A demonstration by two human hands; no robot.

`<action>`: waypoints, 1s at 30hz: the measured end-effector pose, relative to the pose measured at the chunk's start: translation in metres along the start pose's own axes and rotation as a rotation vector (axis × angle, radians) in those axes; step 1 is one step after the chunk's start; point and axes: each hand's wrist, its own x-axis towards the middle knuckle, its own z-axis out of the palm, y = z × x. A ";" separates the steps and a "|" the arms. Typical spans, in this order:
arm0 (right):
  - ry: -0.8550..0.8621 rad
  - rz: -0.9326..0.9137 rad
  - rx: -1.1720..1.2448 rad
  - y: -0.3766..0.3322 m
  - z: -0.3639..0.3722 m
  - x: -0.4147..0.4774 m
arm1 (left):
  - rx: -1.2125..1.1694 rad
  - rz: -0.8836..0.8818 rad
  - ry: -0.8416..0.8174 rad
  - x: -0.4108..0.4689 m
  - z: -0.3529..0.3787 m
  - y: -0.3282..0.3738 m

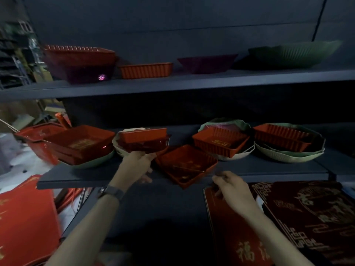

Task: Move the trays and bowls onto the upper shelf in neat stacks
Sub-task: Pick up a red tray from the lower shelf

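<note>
At frame centre my left hand [137, 167] is at the red tray's [186, 166] left edge on the lower shelf [76, 175]; I cannot tell whether its fingers grip. My right hand [230, 186] hangs with fingers loosely curled.

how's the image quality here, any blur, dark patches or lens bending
Head view: dim all over, near black under the upper shelf; the wide lens bows the shelf edges in this head view; its left border is smeared, the left hand and right hand look soft; a pink glint sits on the dark tray at upper left.
</note>
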 end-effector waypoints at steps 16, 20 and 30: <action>-0.089 0.216 0.442 -0.008 0.048 0.064 | -0.474 -0.195 -0.331 0.039 0.040 -0.015; -0.098 0.205 0.490 -0.008 0.051 0.063 | -0.526 -0.173 -0.287 0.036 0.043 -0.013; -0.176 0.170 0.544 -0.014 0.035 0.021 | -0.573 -0.107 -0.190 -0.018 0.023 -0.015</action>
